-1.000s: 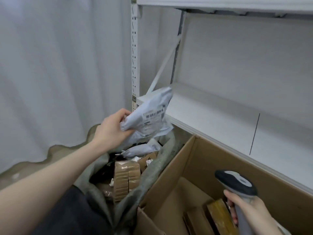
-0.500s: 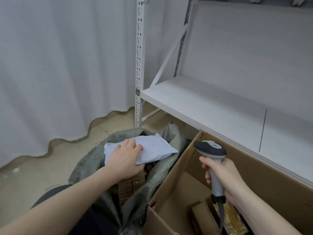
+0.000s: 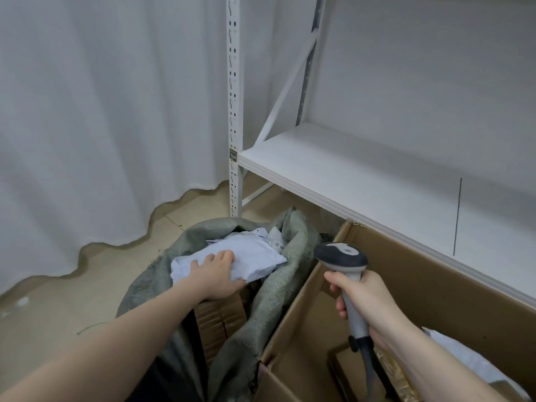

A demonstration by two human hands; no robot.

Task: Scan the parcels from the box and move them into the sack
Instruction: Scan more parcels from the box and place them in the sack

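A pale grey poly-bag parcel [image 3: 232, 261] lies on top of the heap in the mouth of the grey-green woven sack [image 3: 293, 274], and the person's left hand [image 3: 216, 278] rests flat on it, fingers nearly straight and spread, thumb along its near edge. It reads as a press to seat the parcel, not a grip. Beneath it sit taped brown cartons [image 3: 220, 317] and more white mailers [image 3: 272, 239], so the sack is already well filled.

The sack stands touching the left wall of the open cardboard box [image 3: 293, 311], which keeps the transfer short. Over the box, the right hand [image 3: 368, 303] has its fingers wrapped round the handle of a handheld scanner [image 3: 342, 256], head tilted forward and cable trailing down, probably held ready for the next item. Deep in the box lie a brown-wrapped parcel [image 3: 388, 369] and a white mailer [image 3: 455, 355], so work remains. Behind stands a white shelf [image 3: 348, 175], with a white curtain [image 3: 101, 111] to the left.
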